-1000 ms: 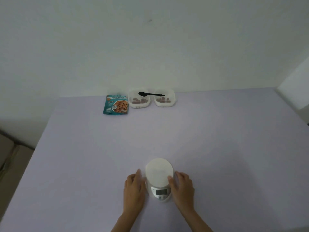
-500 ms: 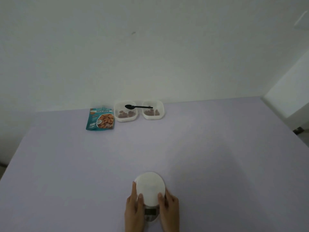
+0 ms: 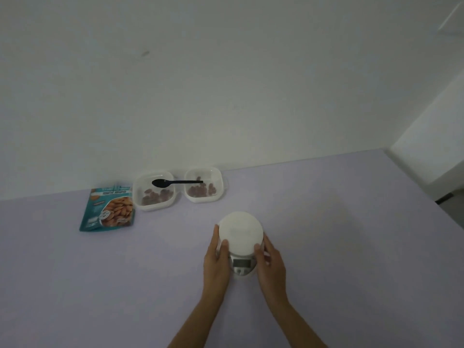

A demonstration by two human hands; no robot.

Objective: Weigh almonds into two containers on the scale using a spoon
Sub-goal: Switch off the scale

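Lower centre: left hand (image 3: pixel 216 262) and right hand (image 3: pixel 272 263) clasp scale (image 3: pixel 241 243) at both sides, platform bare. Upper centre: two containers (image 3: pixel 153 191) with almonds (image 3: pixel 155 196), spoon (image 3: pixel 175 182) bridging rims, well apart from scale. Risk: pressing platform skews zero; bumping spoon tips it off.

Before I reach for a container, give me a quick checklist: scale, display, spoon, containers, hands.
1. Scale platform bare: ok.
2. Display reads zero: cannot tell, too blurred.
3. Spoon within sight, lying across both containers: ok.
4. Left container and right container empty for weighing: not ok, both hold almonds.
5. Left hand and right hand free: not ok, both grip the scale's sides.
6. Almond bag at hand: ok.
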